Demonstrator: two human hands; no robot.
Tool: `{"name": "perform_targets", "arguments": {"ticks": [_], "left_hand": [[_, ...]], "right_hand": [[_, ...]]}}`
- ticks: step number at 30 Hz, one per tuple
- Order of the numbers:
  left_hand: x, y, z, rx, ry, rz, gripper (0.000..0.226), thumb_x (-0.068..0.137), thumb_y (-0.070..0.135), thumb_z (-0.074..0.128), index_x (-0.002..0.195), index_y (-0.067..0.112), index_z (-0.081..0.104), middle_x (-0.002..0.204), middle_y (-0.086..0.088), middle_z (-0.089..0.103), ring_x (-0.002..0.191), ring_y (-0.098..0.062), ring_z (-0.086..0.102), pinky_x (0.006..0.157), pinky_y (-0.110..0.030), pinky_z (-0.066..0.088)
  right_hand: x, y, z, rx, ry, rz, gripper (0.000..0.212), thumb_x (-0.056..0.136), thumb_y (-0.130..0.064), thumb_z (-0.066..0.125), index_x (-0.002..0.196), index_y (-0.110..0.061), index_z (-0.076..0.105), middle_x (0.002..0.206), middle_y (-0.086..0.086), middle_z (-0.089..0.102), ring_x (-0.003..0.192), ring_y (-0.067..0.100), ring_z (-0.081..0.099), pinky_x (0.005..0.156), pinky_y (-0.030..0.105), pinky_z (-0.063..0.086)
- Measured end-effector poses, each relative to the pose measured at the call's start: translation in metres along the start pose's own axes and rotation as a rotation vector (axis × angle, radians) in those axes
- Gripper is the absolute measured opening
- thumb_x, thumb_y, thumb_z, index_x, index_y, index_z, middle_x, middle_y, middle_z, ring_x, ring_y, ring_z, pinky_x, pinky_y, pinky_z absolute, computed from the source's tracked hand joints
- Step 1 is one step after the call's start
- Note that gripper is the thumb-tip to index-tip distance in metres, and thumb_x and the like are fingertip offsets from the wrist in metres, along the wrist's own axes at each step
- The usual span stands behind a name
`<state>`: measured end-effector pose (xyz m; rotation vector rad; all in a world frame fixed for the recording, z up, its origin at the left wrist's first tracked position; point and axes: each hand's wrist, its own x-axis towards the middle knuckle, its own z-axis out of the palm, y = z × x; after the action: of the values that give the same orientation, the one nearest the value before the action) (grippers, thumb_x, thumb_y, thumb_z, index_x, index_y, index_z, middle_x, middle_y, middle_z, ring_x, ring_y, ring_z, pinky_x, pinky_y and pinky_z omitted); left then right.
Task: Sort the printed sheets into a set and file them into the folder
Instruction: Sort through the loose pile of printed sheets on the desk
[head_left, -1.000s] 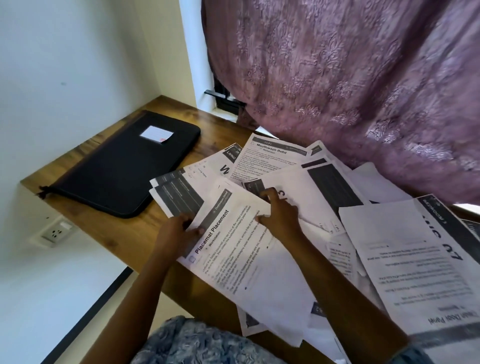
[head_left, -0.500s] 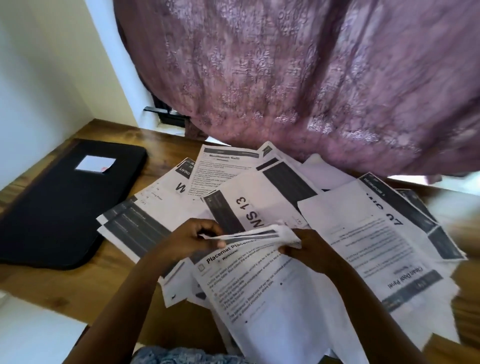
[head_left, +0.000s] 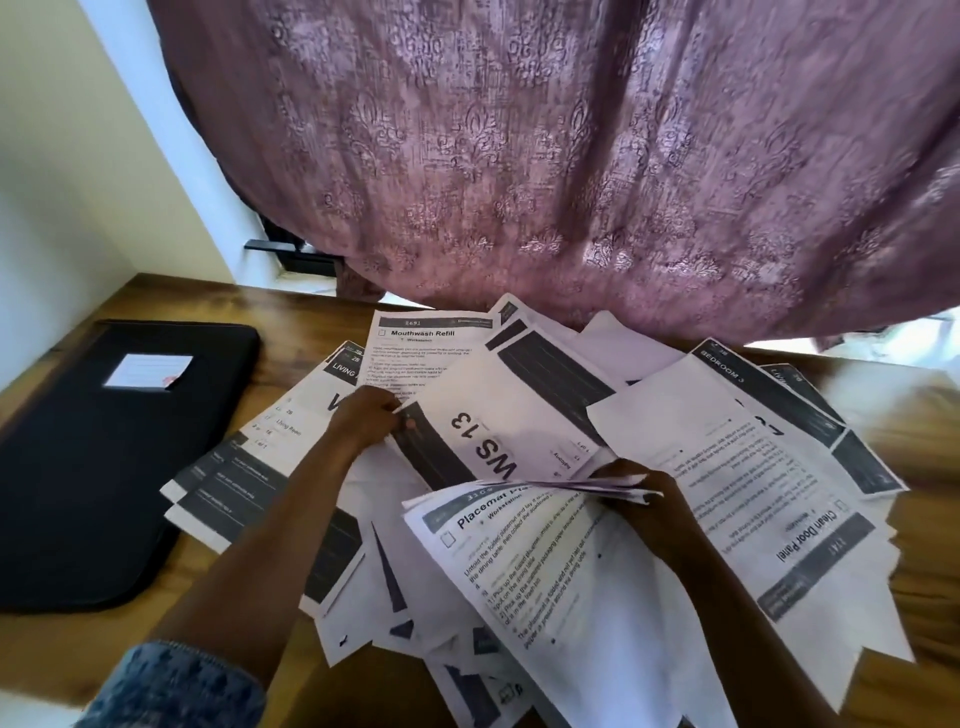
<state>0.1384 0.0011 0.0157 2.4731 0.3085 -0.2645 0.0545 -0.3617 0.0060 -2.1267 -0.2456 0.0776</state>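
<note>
**Mid-sort, one grip swapped**

Gone from the far edge of the Placemat Placement sheet (head_left: 545, 571) within the last half second: left hand (head_left: 371, 418), now farther out and pinching a corner of the WS 13 sheet (head_left: 498, 426) at its dark band.

Well to the left of the left hand, flat and closed on the wooden worktop (head_left: 171, 299): black folder (head_left: 78, 467), pale label (head_left: 148, 371) on its cover, no sheet in it yet. Between folder and left hand, overlapping dark-banded sheets, the upper one a LIVING sheet (head_left: 306, 415). Just beyond the left hand, partly tucked under WS 13: Mouthwash Refill sheet (head_left: 421, 343).

Between the two hands, lying slantwise across the heap: WS 13 itself. Nearer the body than both hands, topmost on the pile: Placemat Placement, far edge curled up.

Clamped round that curled edge, together with a thin bundle of other sheet edges: right hand (head_left: 644, 499), fingers bent over the paper.

Right of the right hand, printed upside down from this side: Clean Door Panel sheet (head_left: 753, 493), overlapping a BEDROOM 3 sheet (head_left: 727, 371).

Beyond both hands, hanging down to the sheets' far edges: purple patterned curtain (head_left: 571, 156).
</note>
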Motion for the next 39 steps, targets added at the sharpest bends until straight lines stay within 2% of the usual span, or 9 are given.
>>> {"name": "perform_targets", "arguments": {"ticks": [3,8,13,19,24,29,31,37,39], "left_hand": [[-0.007,0.004,-0.031,-0.267,0.041,-0.024,0.007,0.087,0.01,0.067,0.093,0.013,0.067,0.095,-0.006,0.067,0.081,-0.021,0.062,0.07,-0.032,0.053],[-0.008,0.003,-0.101,-0.398,-0.045,0.109,0.013,0.083,0.0,0.069,0.087,0.011,0.065,0.084,-0.009,0.069,0.077,-0.022,0.062,0.063,-0.029,0.052],[0.021,0.009,-0.147,-0.174,-0.212,0.238,0.026,0.075,0.014,0.08,0.099,0.012,0.073,0.094,-0.002,0.074,0.088,-0.017,0.068,0.083,-0.024,0.053],[0.074,0.002,-0.107,-0.044,-0.283,0.224,0.076,0.04,0.074,0.079,0.091,0.018,0.074,0.096,-0.003,0.073,0.094,-0.02,0.067,0.093,-0.039,0.051],[0.093,-0.002,-0.076,-0.155,-0.293,0.194,0.025,0.069,0.033,0.085,0.073,0.016,0.067,0.074,0.009,0.069,0.075,-0.002,0.061,0.073,-0.018,0.044],[0.094,-0.01,-0.069,-0.247,-0.378,0.226,0.012,0.084,0.008,0.072,0.08,0.017,0.064,0.061,0.021,0.065,0.061,0.01,0.059,0.065,-0.004,0.044],[0.099,-0.018,-0.066,-0.295,-0.414,0.22,0.009,0.086,0.011,0.07,0.089,0.02,0.069,0.076,0.02,0.071,0.076,0.008,0.064,0.08,-0.01,0.048],[0.094,-0.011,-0.066,-0.443,-0.453,0.167,0.01,0.095,0.024,0.057,0.097,0.019,0.066,0.088,0.009,0.073,0.085,-0.005,0.066,0.082,-0.02,0.051],[0.092,-0.012,-0.072,-0.446,-0.465,0.133,0.033,0.094,0.047,0.053,0.109,0.019,0.066,0.107,0.002,0.071,0.1,-0.01,0.065,0.099,-0.035,0.048]], "right_hand": [[0.001,-0.006,-0.005,0.104,-0.001,-0.039,0.017,0.077,-0.017,0.068,0.092,-0.009,0.073,0.091,-0.001,0.073,0.088,0.021,0.069,0.079,0.033,0.054],[0.016,-0.042,-0.019,0.123,-0.08,-0.111,0.01,0.084,-0.019,0.068,0.091,-0.018,0.074,0.091,0.0,0.071,0.087,0.019,0.068,0.076,0.027,0.053],[0.052,-0.082,-0.019,-0.058,-0.233,-0.147,0.039,0.072,-0.071,0.06,0.095,-0.041,0.067,0.09,-0.011,0.069,0.086,0.013,0.066,0.078,0.031,0.052],[0.119,-0.089,0.027,-0.257,-0.255,-0.003,0.043,0.077,-0.027,0.077,0.112,-0.005,0.065,0.111,0.011,0.067,0.101,0.028,0.062,0.086,0.036,0.048],[0.156,-0.083,0.062,-0.247,-0.251,0.155,0.055,0.074,-0.022,0.08,0.121,-0.005,0.055,0.12,0.011,0.061,0.105,0.025,0.057,0.08,0.026,0.041],[0.169,-0.08,0.084,-0.186,-0.345,0.237,0.049,0.075,-0.016,0.079,0.12,-0.008,0.06,0.11,0.005,0.061,0.098,0.02,0.057,0.08,0.026,0.043],[0.173,-0.081,0.089,-0.108,-0.36,0.237,0.044,0.074,-0.011,0.079,0.115,-0.012,0.063,0.109,0.004,0.064,0.104,0.023,0.061,0.083,0.028,0.048],[0.186,-0.094,0.107,-0.036,-0.415,0.285,0.054,0.073,-0.008,0.079,0.118,-0.015,0.051,0.115,0.001,0.055,0.107,0.023,0.054,0.089,0.032,0.046],[0.188,-0.097,0.107,-0.003,-0.415,0.301,0.057,0.071,-0.006,0.08,0.116,-0.019,0.046,0.113,0.0,0.052,0.106,0.021,0.054,0.087,0.032,0.047]]}}
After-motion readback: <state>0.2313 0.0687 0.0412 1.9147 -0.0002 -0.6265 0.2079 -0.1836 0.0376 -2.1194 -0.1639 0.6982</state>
